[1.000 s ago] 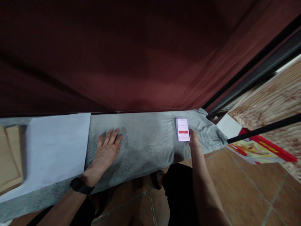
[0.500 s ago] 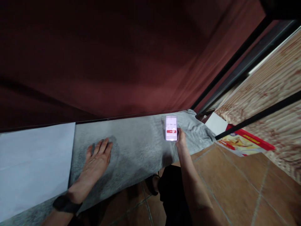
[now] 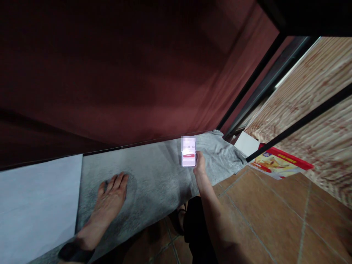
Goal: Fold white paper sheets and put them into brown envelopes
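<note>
My right hand [image 3: 200, 163] grips a smartphone [image 3: 189, 158] by its right edge, holding it over the grey cloth-covered surface [image 3: 156, 168]. The phone's screen is lit, with a red button-like bar and small digits above it; its top part is blurred. Left of it, my left hand [image 3: 113, 194] lies palm down on the grey cloth with the fingers stretched out and nothing in them. A dark watch or band [image 3: 75, 253] sits on that wrist. Beside this hand lies a large white sheet [image 3: 38, 205].
Behind the cloth rises a dark red curtain-like wall [image 3: 132, 91]. To the right are black metal bars [image 3: 299, 123], a red and yellow printed box [image 3: 280, 161], a white piece [image 3: 246, 143] and a striped textured panel [image 3: 310, 88]. Brown floor tiles [image 3: 264, 209] lie below.
The view has shifted, so the hands, phone and sheet appear a little farther left. My right hand still holds the phone, and my left hand stays flat on the cloth.
</note>
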Demonstrator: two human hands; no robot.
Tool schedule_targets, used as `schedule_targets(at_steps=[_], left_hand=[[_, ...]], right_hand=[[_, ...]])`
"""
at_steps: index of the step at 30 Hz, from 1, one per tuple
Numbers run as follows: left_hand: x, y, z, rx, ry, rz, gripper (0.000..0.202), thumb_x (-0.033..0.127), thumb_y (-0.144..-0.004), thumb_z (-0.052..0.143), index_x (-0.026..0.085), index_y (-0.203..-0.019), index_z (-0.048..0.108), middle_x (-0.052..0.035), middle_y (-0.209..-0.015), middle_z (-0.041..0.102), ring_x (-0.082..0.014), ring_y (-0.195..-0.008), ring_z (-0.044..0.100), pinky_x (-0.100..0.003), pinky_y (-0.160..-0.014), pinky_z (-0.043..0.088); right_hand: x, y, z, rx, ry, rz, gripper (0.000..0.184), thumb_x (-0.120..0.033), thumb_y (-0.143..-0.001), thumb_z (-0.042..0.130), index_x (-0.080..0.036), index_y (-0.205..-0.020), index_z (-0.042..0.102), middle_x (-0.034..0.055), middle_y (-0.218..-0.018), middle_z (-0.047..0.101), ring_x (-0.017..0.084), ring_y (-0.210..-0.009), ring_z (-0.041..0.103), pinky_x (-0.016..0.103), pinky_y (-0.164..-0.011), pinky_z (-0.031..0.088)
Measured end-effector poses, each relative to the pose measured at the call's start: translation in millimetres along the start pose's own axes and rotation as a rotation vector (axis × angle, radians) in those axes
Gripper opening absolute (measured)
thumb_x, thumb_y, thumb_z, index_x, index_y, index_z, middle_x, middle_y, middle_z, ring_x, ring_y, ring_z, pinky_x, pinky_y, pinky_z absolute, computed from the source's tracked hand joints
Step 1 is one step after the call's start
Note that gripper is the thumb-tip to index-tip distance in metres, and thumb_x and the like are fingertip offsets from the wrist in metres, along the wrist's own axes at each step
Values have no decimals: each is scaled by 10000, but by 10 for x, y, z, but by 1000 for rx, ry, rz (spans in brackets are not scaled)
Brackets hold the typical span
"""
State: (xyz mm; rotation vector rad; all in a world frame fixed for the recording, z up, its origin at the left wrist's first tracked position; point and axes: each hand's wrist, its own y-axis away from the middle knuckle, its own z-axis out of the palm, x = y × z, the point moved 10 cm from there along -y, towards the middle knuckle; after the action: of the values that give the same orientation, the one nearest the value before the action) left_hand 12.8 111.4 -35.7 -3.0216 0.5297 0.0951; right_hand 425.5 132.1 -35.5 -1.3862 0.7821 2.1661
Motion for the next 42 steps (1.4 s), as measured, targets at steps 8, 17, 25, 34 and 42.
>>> schedule_targets(at_steps=[8, 17, 25, 34, 42], left_hand=[[5, -22, -1, -68, -7, -7, 591, 106, -976, 286, 133, -1525, 501, -142, -1621, 458, -314, -1489, 422, -537, -1191, 349], [24, -7, -80, -55, 37, -8, 598, 122, -944, 340, 130, -1516, 516, -152, -1613, 468, -310, -1488, 424, -506, -1190, 341], [29, -16, -32, -126, -22, 6, 588, 145, -989, 269, 92, -1537, 475, -159, -1629, 440, -328, -1504, 407, -538, -1201, 334], [25, -18, -74, -118, -14, -10, 611, 104, -944, 321, 151, -1524, 506, -137, -1616, 467, -301, -1503, 414, -508, -1200, 341], [24, -15, -52, -76, -44, -1, 616, 107, -924, 341, 169, -1509, 526, -124, -1605, 486, -312, -1484, 438, -525, -1194, 357]], right_hand=[[92, 30, 64, 32, -45, 44, 192, -346, -874, 540, -253, -707, 564, -46, -555, 645, 174, -520, 638, 282, -478, 545], [105, 11, 114, 0, -46, 21, 261, -465, -884, 572, -262, -720, 557, -44, -561, 633, 176, -525, 636, 276, -473, 539], [136, 17, 88, 15, -43, 42, 229, -472, -874, 575, -269, -774, 610, -35, -593, 671, 209, -598, 688, 311, -527, 566], [113, 4, 126, -17, -42, -7, 211, -459, -843, 558, -282, -735, 595, -35, -607, 665, 194, -589, 662, 303, -519, 544], [109, 64, 180, -31, -71, -40, 189, -408, -858, 552, -280, -734, 612, -43, -653, 696, 176, -599, 648, 289, -541, 536]])
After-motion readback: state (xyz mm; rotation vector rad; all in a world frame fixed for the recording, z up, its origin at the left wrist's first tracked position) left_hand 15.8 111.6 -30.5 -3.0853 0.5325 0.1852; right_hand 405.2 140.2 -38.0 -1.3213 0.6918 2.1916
